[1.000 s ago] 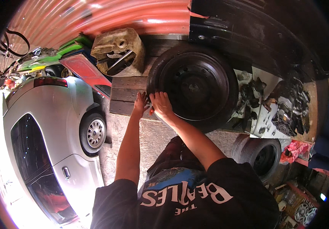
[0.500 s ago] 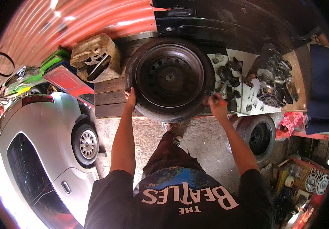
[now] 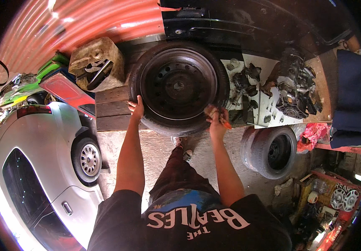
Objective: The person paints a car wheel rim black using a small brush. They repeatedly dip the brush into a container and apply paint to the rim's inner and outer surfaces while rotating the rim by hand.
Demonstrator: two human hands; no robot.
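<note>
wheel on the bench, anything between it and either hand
Nothing visible stands between the left hand and the wheel at its lower-left edge. At the lower right, the right hand holds a small orange-ended tool, which seems to sit between that hand and the wheel.

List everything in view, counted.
Bench: one, brown, top centre
Wheel with tyre: one, black, on the bench
Cut container: one, dirty tan, bench's left end
Mechanical parts: several, grey and black, bench's right
Corrugated sheet: one, red, upper left
Large panel: one, black, upper right
Car: one, silver, left
Floor tyres: two, dark, right of centre
Crumpled material: one, red, right
Wheel covers: two, silver, lower right
Held item: one, partly orange, in right hand
Shirt: one, black, bottom centre
Left hand: one, bare, wheel's near left
Right hand: one, bare, wheel's near right
</note>
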